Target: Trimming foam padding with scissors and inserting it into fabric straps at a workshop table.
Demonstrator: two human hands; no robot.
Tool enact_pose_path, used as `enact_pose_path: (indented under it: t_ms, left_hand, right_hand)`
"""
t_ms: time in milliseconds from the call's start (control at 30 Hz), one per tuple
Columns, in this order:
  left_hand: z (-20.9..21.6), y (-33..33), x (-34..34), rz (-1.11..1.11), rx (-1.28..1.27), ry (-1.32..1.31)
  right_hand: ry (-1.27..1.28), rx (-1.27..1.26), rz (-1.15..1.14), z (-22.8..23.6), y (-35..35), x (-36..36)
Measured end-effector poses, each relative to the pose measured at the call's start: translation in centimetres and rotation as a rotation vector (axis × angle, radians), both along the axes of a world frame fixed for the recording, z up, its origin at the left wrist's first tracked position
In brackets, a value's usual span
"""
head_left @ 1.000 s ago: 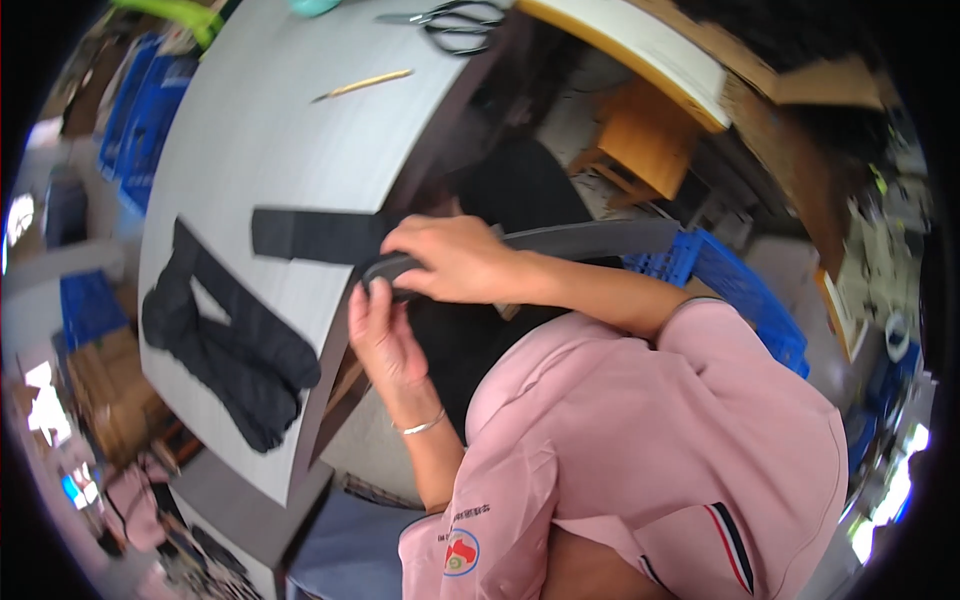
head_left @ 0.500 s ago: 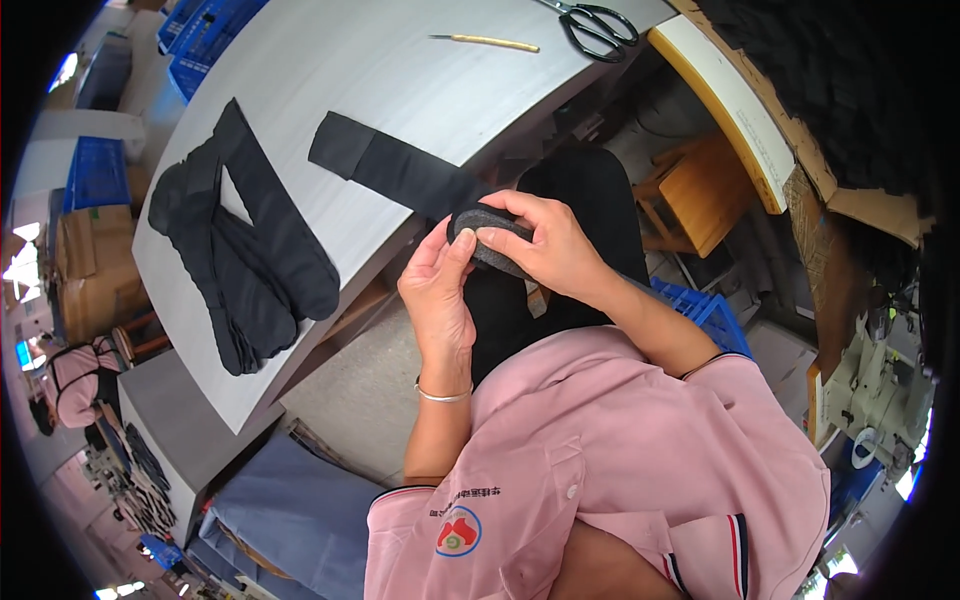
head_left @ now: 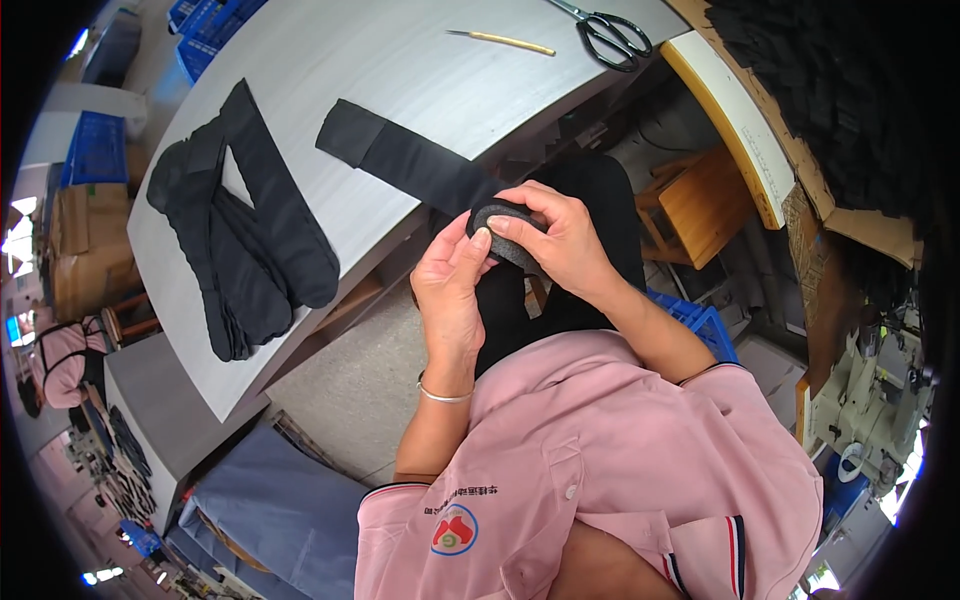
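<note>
A long black fabric strap (head_left: 410,168) runs from the tabletop over its near edge to my hands. Its near end is curled over and shows a dark grey, foam-like face (head_left: 517,252). My left hand (head_left: 448,285) pinches the rim of that end between thumb and fingers. From the other side, my right hand (head_left: 568,238) grips the same end, its thumb pressed on the grey face close to the left thumb. The fingers behind the strap are partly hidden. Left of it on the table lies a loose pile of similar black straps (head_left: 250,270) with rounded ends.
On the pale table (head_left: 300,75) lie a thin wooden-handled tool (head_left: 512,43) with a metal tip and black-handled scissors (head_left: 612,42). A wooden stool (head_left: 710,208) and a blue crate (head_left: 700,322) stand at right. Black pieces (head_left: 815,100) fill a cardboard box at upper right.
The view has shifted slightly. Both hands keep their hold on the strap's curled end, with only small finger movement. The pile lies as before.
</note>
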State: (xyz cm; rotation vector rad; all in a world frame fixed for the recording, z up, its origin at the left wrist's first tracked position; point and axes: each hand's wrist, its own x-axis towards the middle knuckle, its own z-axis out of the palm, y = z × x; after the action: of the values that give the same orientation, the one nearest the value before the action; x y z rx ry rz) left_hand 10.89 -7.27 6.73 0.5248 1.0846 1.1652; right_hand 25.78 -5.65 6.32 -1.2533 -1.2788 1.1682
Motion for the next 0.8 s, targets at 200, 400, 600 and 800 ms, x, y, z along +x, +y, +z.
enact_pose_path:
  t_ms: [200, 400, 600, 800]
  left_hand:
    - [0.0, -0.2, 0.1, -0.016, 0.022, 0.056]
    - [-0.1, -0.2, -0.1, 0.001, 0.066, 0.082]
    - [-1.4, 1.0, -1.6, -0.291, -0.072, -0.384]
    - [-1.4, 1.0, -1.6, -0.468, -0.116, -0.38]
  right_hand:
    - [-0.165, 0.041, -0.035, 1.0, -0.3, -0.1]
    - [-0.216, 0.101, 0.04, 1.1, -0.4, 0.8]
    - [-0.185, 0.084, 0.239, 2.8, -0.6, 2.5]
    - [-0.289, 0.249, 0.203, 1.9, -1.5, 3.1]
